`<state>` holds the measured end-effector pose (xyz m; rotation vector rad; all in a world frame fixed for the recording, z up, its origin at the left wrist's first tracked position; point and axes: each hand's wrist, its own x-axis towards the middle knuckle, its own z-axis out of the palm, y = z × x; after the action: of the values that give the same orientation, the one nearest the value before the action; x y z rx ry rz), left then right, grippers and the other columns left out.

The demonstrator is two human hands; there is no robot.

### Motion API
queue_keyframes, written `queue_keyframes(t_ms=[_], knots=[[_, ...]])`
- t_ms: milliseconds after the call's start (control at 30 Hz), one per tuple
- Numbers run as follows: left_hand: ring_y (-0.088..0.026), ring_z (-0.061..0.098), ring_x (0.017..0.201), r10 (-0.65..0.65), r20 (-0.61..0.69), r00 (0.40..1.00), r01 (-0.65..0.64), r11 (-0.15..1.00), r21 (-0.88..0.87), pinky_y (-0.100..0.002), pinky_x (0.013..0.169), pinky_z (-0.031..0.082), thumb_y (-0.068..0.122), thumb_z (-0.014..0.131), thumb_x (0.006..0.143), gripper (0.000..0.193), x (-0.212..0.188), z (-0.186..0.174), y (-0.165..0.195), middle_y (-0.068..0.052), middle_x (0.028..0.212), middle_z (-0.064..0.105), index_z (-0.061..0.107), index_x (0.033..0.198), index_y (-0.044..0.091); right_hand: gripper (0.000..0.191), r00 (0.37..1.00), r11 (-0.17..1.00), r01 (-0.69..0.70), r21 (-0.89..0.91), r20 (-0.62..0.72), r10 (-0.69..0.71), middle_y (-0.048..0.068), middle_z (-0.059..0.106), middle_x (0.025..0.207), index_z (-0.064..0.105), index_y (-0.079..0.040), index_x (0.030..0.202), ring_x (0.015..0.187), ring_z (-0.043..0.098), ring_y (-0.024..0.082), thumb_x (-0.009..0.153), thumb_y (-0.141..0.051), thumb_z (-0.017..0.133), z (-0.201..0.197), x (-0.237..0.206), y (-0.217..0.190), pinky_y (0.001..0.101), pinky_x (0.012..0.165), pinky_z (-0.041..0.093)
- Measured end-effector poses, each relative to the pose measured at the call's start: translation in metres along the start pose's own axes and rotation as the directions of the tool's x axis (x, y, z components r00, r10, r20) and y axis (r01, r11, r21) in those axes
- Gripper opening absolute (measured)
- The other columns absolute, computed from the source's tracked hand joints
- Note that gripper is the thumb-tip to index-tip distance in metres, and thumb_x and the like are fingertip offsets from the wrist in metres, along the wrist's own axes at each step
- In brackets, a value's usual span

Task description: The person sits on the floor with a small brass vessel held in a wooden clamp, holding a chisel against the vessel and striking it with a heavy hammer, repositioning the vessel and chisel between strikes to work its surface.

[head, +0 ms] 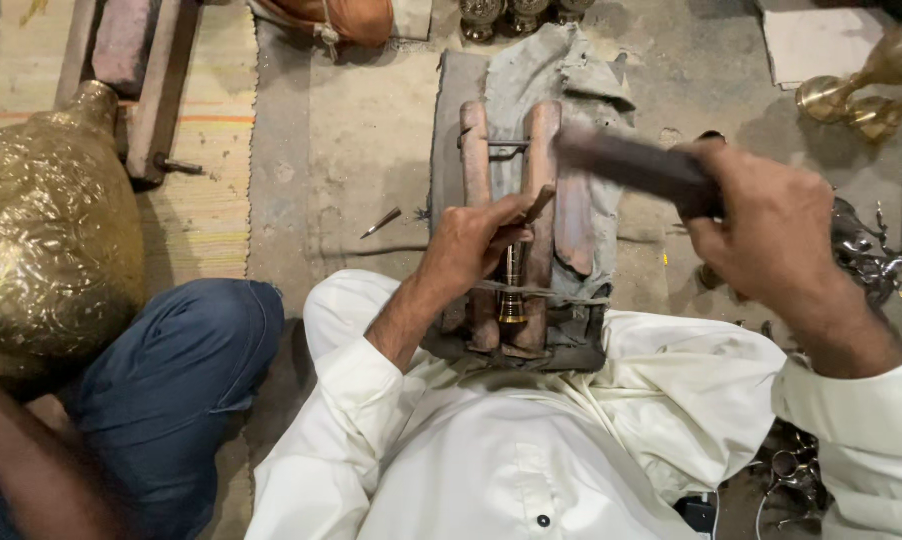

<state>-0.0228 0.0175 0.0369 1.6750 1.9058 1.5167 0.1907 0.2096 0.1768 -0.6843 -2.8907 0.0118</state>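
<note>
Head view. The person, seated on the floor in a white shirt, is bracing a wooden two-bar clamp block point(516, 215) between the legs, with a grey cloth point(561, 75) lying under it toward 12 o'clock. A small turned brass piece point(512, 290) is sitting upright in the slot between the bars, at 6 o'clock of the block.

The left hand point(468, 245) is curling shut around a thin dark chisel-like punch point(537, 208), fingers pinching its shaft, the tip angling down toward the brass piece. The right hand point(761, 225), at 3 o'clock of the block, is closing in a full fist on the handle of a dark mallet point(626, 160), which is blurred by motion.

Judgement: the striking step is in hand, the tool being driven against the clamped brass. The next blow is calling for a steady left-hand hold and a square hit on the punch's head.

At 9 o'clock, a large embossed brass vessel point(46, 230) is resting beside another person's blue-trousered knee point(176, 375). Polished brass stands point(871, 85) are lying at 2 o'clock.
</note>
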Motion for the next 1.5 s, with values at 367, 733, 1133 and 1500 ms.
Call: queue_keyframes(t_ms=[367, 733, 1133, 1500], knots=[[-0.021, 0.081, 0.09, -0.249, -0.225, 0.942, 0.18, 0.941, -0.288, -0.034, 0.073, 0.065, 0.015, 0.077, 0.098, 0.023, -0.03, 0.024, -0.003, -0.011, 0.096, 0.079, 0.061, 0.112, 0.006, 0.033, 0.934, 0.874, 0.341, -0.346, 0.021, -0.356, 0.006, 0.073, 0.088, 0.067, -0.014, 0.125, 0.067, 0.068, 0.018, 0.092, -0.017, 0.071, -0.03, 0.044, -0.04, 0.0332, 0.055, 0.05], [-0.018, 0.079, 0.093, -0.308, -0.386, 0.87, 0.177, 0.924, -0.339, -0.03, 0.078, 0.065, 0.01, 0.074, 0.098, 0.023, -0.037, 0.041, 0.004, -0.012, 0.099, 0.078, 0.06, 0.115, 0.003, 0.034, 0.867, 0.699, 0.471, -0.538, 0.138, -0.478, 0.001, 0.071, 0.085, 0.064, -0.02, 0.124, 0.069, 0.069, 0.015, 0.091, -0.015, 0.065, -0.036, 0.078, -0.081, 0.0301, 0.051, 0.05], [-0.016, 0.079, 0.086, -0.449, -0.344, 0.825, 0.325, 0.874, -0.362, -0.03, 0.077, 0.064, 0.016, 0.075, 0.097, 0.024, -0.04, 0.039, 0.009, -0.01, 0.093, 0.08, 0.063, 0.112, 0.002, 0.032, 0.883, 0.766, 0.463, -0.447, 0.155, -0.443, 0.003, 0.072, 0.087, 0.069, -0.016, 0.125, 0.067, 0.07, 0.016, 0.093, -0.012, 0.067, -0.044, 0.076, -0.082, 0.0304, 0.051, 0.051], [-0.016, 0.079, 0.09, -0.357, -0.41, 0.839, 0.214, 0.911, -0.353, -0.029, 0.076, 0.064, 0.014, 0.074, 0.098, 0.026, -0.046, 0.045, 0.013, -0.01, 0.101, 0.079, 0.061, 0.118, 0.001, 0.028, 0.864, 0.669, 0.495, -0.554, 0.236, -0.444, 0.004, 0.073, 0.091, 0.066, -0.018, 0.121, 0.072, 0.073, 0.017, 0.093, -0.018, 0.068, -0.042, 0.069, -0.08, 0.0309, 0.056, 0.055]])
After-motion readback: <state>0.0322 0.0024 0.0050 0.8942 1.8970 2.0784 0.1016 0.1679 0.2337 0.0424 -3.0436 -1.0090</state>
